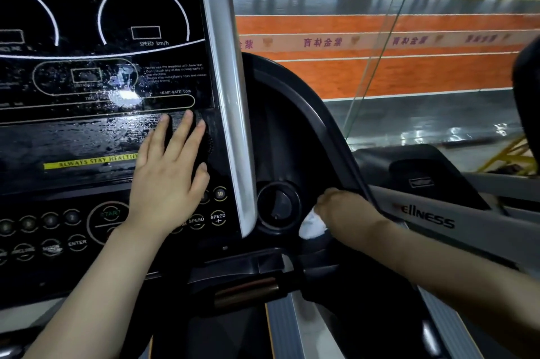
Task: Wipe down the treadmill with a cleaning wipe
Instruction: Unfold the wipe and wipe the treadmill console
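The treadmill's black console (96, 72) fills the left of the view, streaked wet around its display and yellow label. My left hand (169, 177) lies flat on the console's right side with fingers straight and spread, above the speed buttons (217, 217). My right hand (344, 212) grips a white cleaning wipe (311, 225) against the lower part of the dark curved handrail (318, 122), right of the round cup holder (277, 206). Most of the wipe is hidden under that hand.
A silver trim strip (230, 89) edges the console. The grey side rail (438, 218) with lettering runs right. The running deck (280, 326) shows below. A glass panel (380, 37) separates the treadmill from an orange sports floor beyond.
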`<state>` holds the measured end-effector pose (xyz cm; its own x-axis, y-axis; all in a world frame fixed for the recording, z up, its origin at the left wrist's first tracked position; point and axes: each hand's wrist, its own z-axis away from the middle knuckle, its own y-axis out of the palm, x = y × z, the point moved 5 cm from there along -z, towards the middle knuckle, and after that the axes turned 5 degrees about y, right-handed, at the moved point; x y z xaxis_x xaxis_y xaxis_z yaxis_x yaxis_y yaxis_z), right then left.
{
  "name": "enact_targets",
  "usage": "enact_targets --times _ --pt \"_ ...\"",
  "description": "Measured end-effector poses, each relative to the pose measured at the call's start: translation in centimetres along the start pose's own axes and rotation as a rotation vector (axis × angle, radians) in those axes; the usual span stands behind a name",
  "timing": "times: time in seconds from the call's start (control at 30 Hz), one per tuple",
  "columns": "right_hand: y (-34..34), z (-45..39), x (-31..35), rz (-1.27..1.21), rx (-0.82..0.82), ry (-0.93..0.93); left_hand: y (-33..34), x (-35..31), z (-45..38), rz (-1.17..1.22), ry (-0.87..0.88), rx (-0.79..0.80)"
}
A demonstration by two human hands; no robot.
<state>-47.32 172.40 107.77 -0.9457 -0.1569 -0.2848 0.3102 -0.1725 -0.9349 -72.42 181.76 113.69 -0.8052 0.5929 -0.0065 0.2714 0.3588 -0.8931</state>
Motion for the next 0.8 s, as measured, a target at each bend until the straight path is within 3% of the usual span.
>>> enact_targets --times 0.03,0.1,0.2,0.33,0.43,0.53,0.6,0.8 --pt "-1.2 -0.7 -0.2 0.006 -0.092 0.003 0.0 0.0 0.0 0.002 0.000 -0.002" --pt "-1.4 -1.7 -0.4 0.066 -0.122 0.023 -0.1 0.0 0.0 0.003 -0.004 -0.008" --pt "1.2 -1.6 0.7 0.189 -0.036 0.075 -0.2 0.0 0.1 0.008 0.002 -0.016" --pt "2.6 1.1 4.2 -0.100 0.067 0.095 -0.3 0.0 0.1 0.019 0.017 -0.015" --pt "0.5 2.1 6.4 -0.201 -0.030 0.076 -0.5 0.1 0.2 0.045 0.027 -0.013" --pt "1.5 1.2 8.5 -0.419 0.092 0.171 -0.7 0.1 0.2 0.075 0.036 -0.016" --pt "2.0 1.1 9.3 -0.509 0.040 0.201 -0.7 0.0 0.3 0.088 0.038 -0.017" --pt "2.0 -0.1 12.7 -0.618 -0.058 0.008 -0.6 0.0 0.2 0.077 0.041 -0.026"
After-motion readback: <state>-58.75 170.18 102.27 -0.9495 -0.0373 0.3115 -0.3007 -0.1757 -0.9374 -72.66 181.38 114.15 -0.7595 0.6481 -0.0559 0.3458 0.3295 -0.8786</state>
